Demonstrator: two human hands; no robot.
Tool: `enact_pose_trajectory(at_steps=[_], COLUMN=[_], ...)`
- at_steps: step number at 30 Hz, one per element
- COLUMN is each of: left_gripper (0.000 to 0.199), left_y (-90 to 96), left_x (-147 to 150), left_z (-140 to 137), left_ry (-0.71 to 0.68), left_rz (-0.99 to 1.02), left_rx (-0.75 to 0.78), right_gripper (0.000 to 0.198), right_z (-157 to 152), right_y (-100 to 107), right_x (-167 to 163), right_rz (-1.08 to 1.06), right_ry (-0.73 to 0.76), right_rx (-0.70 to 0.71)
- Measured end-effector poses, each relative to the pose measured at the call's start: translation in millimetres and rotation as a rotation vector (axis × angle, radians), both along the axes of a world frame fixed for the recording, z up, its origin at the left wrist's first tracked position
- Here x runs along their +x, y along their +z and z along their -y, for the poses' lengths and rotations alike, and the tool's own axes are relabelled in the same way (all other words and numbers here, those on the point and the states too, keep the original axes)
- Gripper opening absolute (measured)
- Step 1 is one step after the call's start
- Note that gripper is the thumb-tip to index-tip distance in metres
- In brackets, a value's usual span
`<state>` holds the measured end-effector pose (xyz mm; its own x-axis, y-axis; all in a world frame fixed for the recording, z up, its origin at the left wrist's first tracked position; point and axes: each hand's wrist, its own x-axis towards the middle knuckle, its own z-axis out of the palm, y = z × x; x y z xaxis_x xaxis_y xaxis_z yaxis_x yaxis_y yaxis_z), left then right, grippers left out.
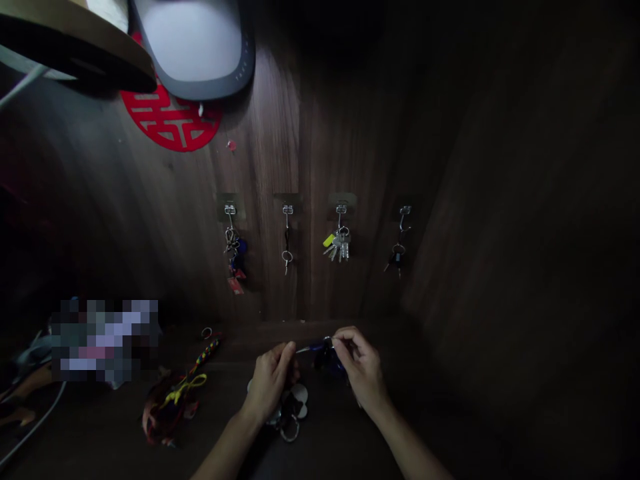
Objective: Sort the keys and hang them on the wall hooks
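Between my hands a blue-headed key (316,347) points its metal blade to the left. My left hand (270,379) is closed in a pinch, its thumb at the blade's tip. My right hand (361,368) pinches the small key ring (328,339) at the key's other end. Dark and blue pieces (331,361) dangle below that ring, too dim to make out. Just under my left hand is a bunch with pale round tags (299,395) and a metal ring (290,430), partly covered by the hand.
Four-hook row on the wood panel: bunches with red-blue tags (234,250), a single ring (287,257), keys with a yellow tag (340,245), and a dark key set (398,252). Left lie a braided cord (207,352), a loose ring (207,333) and a cable (37,427). A lamp (200,47) hangs above.
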<state>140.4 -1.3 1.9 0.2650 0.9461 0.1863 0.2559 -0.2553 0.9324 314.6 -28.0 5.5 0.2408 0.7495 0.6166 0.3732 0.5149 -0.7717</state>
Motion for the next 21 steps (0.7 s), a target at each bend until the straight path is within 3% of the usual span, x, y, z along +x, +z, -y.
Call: enact_pose_trajectory(at_steps=[4, 12, 21], left_gripper=[0.044, 0.033, 0.031], left_y=[-3.4, -13.1, -29.0], left_x=[-7, -21, -27], left_z=[-3, -18, -33], left_ry=[0.028, 0.198, 0.206], left_rz=[-0.054, -0.362, -0.307], left_rx=[0.087, 0.251, 0.231], right_gripper=[0.018, 0.024, 0.025], right_z=[-1, -7, -29], right_y=[7, 35, 86], right_x=[11, 54, 101], right_rz=[-0.048, -0.159, -0.239], right_ry=[-0.043, -0.184, -0.354], right_rx=[-0.002, 0.022, 0.147])
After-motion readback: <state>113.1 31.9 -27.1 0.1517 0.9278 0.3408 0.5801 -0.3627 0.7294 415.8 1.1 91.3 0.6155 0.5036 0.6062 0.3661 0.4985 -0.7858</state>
